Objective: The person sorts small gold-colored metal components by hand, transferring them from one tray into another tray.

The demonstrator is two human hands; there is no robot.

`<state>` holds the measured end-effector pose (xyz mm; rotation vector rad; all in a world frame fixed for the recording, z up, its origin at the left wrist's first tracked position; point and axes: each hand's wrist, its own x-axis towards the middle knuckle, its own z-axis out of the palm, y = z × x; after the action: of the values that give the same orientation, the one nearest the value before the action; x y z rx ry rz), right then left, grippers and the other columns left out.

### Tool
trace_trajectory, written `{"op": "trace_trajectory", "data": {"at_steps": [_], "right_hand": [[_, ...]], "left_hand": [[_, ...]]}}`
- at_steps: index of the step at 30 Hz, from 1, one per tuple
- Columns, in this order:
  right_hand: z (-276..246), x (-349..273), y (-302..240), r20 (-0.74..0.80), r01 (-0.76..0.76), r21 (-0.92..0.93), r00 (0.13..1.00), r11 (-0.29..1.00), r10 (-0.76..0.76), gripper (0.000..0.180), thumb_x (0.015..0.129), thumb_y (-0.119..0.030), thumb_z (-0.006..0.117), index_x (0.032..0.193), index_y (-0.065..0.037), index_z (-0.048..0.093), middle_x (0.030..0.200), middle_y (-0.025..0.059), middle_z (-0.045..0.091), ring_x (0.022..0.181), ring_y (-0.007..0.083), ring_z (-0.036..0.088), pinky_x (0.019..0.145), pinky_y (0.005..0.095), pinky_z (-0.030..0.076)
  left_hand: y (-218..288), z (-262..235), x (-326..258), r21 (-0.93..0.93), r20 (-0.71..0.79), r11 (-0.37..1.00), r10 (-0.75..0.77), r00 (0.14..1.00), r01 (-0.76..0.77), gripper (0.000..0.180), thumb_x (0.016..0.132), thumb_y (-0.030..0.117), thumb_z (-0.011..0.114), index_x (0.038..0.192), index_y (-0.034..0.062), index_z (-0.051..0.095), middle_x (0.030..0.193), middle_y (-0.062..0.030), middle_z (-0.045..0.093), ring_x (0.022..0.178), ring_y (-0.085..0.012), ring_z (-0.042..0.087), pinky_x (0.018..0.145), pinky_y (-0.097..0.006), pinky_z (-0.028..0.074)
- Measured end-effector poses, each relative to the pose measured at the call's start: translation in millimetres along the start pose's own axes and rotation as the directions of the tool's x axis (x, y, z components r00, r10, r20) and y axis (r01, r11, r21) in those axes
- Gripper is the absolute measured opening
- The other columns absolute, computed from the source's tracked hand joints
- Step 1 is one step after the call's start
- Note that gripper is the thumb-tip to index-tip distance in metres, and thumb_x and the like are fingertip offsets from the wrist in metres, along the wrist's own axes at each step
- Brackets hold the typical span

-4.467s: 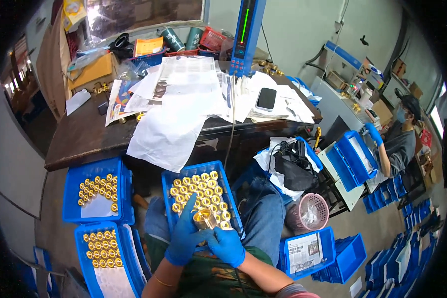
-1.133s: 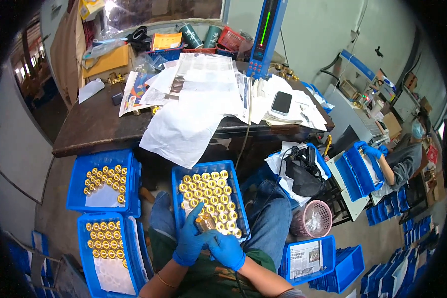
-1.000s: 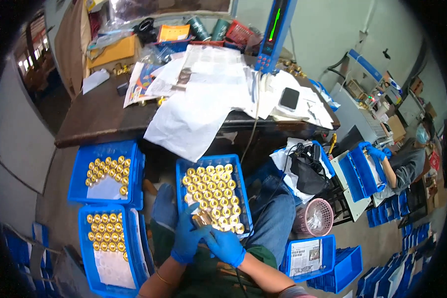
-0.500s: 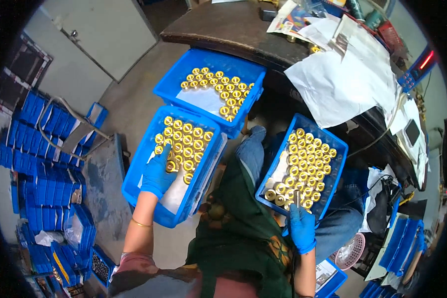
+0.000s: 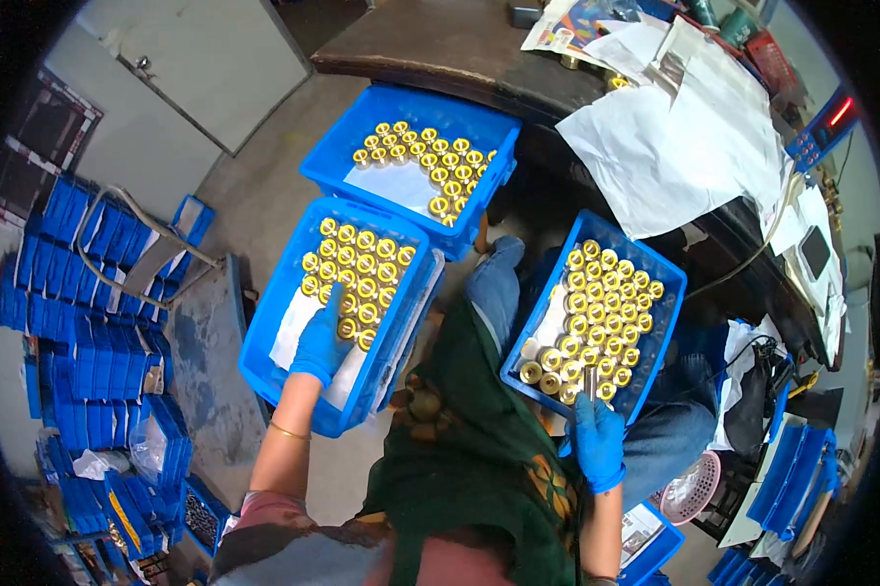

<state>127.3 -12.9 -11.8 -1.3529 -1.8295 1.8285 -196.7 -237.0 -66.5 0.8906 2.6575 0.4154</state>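
Brass rings [image 5: 360, 285], gold and shiny, fill the near blue tray on the floor [image 5: 308, 391] in neat rows, and that's where my left hand [image 5: 321, 342] is right now. Blue glove on, fingers [image 5: 335, 305] loosely curled and reaching up into the bottom rows, fingertips touching the rings just above the white paper sheet [image 5: 293, 332] that lines the tray. I can't tell whether a ring is actually pinched between them; the glove hides it.

Over on the other side, my right hand [image 5: 597, 441] sits at the near edge of the blue tray on my lap [image 5: 661, 322], also packed with rings in rows. Fingers there are closed around a thin metal tool [image 5: 590, 383], which sticks upward into the bottom row of rings. Grip looks firm, thumb tucked in.

A third blue tray [image 5: 479, 122] lies farther out on the floor, just beyond the first one and touching it, half filled with rings on white paper. Beyond that, a dark table [image 5: 430, 44] carries a spread of white papers [image 5: 694, 146]. Stacks of empty blue trays [image 5: 79, 322] stand off to my left along the wall.
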Motion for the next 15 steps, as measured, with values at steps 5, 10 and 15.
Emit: {"op": "trace_trajectory", "data": {"at_steps": [5, 10, 15], "right_hand": [[-6.6, 1.7, 14.2, -0.010, 0.059, -0.068, 0.998, 0.996, -0.060, 0.035, 0.091, -0.023, 0.046, 0.065, -0.001, 0.051, 0.050, 0.0046, 0.050, 0.037, 0.0121, 0.048, 0.036, 0.0249, 0.037], [-5.7, -2.4, 10.7, 0.138, 0.020, -0.122, 0.990, 0.992, -0.003, 0.031, 0.088, -0.028, 0.050, 0.079, 0.001, 0.057, 0.053, 0.0096, 0.055, 0.041, 0.0173, 0.055, 0.041, 0.0300, 0.043], [-5.1, -14.1, 1.2, 0.159, 0.081, -0.129, 0.985, 0.988, -0.060, 0.030, 0.087, -0.030, 0.051, 0.078, -0.003, 0.059, 0.052, 0.0088, 0.055, 0.044, 0.0190, 0.057, 0.044, 0.0324, 0.044]], "left_hand": [[25.1, -14.4, 2.2, 0.028, -0.001, 0.993, 0.118, 0.993, -0.118, 0.062, 0.073, 0.004, 0.059, 0.131, 0.0062, 0.035, 0.109, -0.0220, 0.054, 0.098, -0.0352, 0.054, 0.083, -0.037, 0.043], [180.7, 7.8, 23.7, -0.162, -0.061, 0.778, 0.606, 0.793, -0.607, 0.044, 0.068, 0.003, 0.062, 0.111, 0.0046, 0.054, 0.111, -0.0178, 0.054, 0.100, -0.0327, 0.052, 0.089, -0.037, 0.040], [262.7, 148.5, 57.5, -0.015, 0.222, 0.579, 0.797, 0.562, -0.815, 0.026, 0.072, 0.031, 0.061, 0.086, 0.0098, 0.064, 0.087, -0.0142, 0.061, 0.082, -0.0311, 0.058, 0.073, -0.040, 0.046]]}}
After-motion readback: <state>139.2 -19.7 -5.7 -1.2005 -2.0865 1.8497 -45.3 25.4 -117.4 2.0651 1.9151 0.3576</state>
